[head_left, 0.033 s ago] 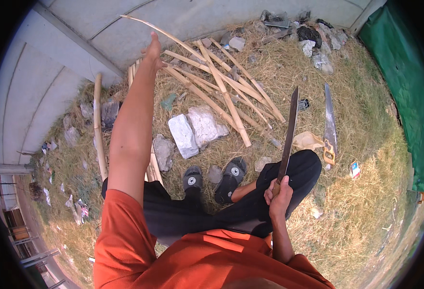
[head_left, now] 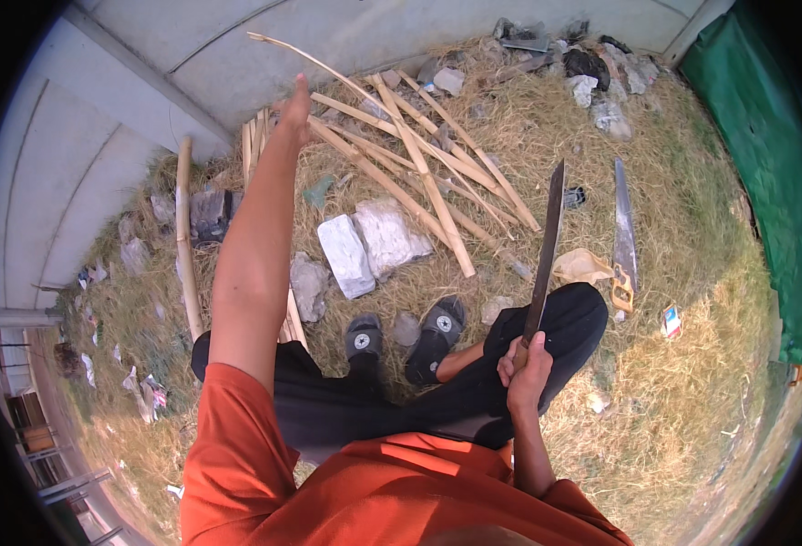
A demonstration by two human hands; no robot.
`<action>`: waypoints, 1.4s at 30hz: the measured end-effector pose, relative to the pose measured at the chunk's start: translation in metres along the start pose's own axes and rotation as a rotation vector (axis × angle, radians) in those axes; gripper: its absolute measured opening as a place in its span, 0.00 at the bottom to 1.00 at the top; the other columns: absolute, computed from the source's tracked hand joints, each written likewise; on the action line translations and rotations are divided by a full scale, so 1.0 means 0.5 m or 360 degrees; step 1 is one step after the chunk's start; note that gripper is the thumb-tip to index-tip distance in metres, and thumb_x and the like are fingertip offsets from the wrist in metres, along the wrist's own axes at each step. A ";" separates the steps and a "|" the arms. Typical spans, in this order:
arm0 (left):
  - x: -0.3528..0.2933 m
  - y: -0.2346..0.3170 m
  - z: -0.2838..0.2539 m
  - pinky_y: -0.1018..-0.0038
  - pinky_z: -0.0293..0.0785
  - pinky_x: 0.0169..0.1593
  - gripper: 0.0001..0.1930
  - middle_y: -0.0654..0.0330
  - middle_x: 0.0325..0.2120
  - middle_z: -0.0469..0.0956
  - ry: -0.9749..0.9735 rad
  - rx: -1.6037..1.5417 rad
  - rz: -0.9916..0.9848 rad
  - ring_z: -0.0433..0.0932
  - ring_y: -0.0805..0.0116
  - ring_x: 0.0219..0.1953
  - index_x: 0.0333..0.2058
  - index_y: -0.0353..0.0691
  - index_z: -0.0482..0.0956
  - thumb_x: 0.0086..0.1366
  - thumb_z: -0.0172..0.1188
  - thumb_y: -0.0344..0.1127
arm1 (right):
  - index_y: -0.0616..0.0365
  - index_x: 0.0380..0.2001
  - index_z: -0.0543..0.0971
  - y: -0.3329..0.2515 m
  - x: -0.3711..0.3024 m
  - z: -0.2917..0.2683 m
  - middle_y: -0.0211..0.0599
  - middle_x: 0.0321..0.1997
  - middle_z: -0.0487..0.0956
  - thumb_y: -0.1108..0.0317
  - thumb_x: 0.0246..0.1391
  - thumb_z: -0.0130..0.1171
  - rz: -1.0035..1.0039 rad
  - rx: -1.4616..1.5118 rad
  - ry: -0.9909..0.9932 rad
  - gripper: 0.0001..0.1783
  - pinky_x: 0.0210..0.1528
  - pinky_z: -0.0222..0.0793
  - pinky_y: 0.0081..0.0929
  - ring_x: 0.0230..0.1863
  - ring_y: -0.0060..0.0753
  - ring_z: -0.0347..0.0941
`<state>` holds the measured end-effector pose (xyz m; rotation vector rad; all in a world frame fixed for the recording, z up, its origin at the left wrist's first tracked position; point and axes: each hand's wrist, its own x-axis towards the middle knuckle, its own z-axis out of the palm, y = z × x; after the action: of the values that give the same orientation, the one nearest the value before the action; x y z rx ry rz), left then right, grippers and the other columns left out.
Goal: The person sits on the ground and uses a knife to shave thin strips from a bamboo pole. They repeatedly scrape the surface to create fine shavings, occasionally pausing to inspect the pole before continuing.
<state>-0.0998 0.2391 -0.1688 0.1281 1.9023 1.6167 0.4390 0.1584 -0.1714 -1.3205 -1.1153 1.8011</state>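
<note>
Moving slightly right, my bare left hand (head_left: pixel 295 113) is reaching, fingers spread, beside long tan wooden strips (head_left: pixel 424 177); my bare right hand (head_left: pixel 529 373) is squeezing a long dark metal knife (head_left: pixel 548 246).

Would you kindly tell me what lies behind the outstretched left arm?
Pale strips show right of it near the elbow and left of it near the wrist. The arm covers whatever lies between, so whether these are the same strips cannot be seen.
</note>
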 end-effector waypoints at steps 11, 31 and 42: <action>-0.293 -0.772 -0.497 0.50 0.56 0.65 0.43 0.47 0.67 0.52 0.0600 0.1893 -0.0804 0.55 0.44 0.67 0.68 0.53 0.50 0.58 0.63 0.51 | 0.61 0.21 0.69 0.010 0.001 0.079 0.29 0.10 0.63 0.42 0.68 0.35 0.0070 -0.0147 -0.0434 0.34 0.12 0.52 0.18 0.11 0.20 0.59; -0.322 -0.759 -0.561 0.49 0.63 0.55 0.30 0.51 0.55 0.65 0.0771 0.2167 -0.0624 0.60 0.51 0.62 0.54 0.46 0.72 0.55 0.63 0.52 | 0.59 0.17 0.68 -0.006 -0.048 0.189 0.28 0.11 0.64 0.43 0.69 0.33 -0.0055 -0.0343 -0.0712 0.36 0.14 0.51 0.17 0.12 0.17 0.58; -0.288 -0.659 -0.524 0.67 0.78 0.32 0.26 0.44 0.33 0.82 0.0449 0.0690 -0.0388 0.84 0.57 0.31 0.55 0.37 0.69 0.61 0.61 0.43 | 0.59 0.23 0.67 -0.006 -0.072 0.190 0.27 0.10 0.61 0.41 0.69 0.31 0.0053 -0.0173 -0.0781 0.34 0.13 0.52 0.17 0.11 0.20 0.56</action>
<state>-0.0157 -0.1306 -0.4012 -0.1574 2.3602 1.0889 0.3590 0.1040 -0.1408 -0.9785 -1.4693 2.1840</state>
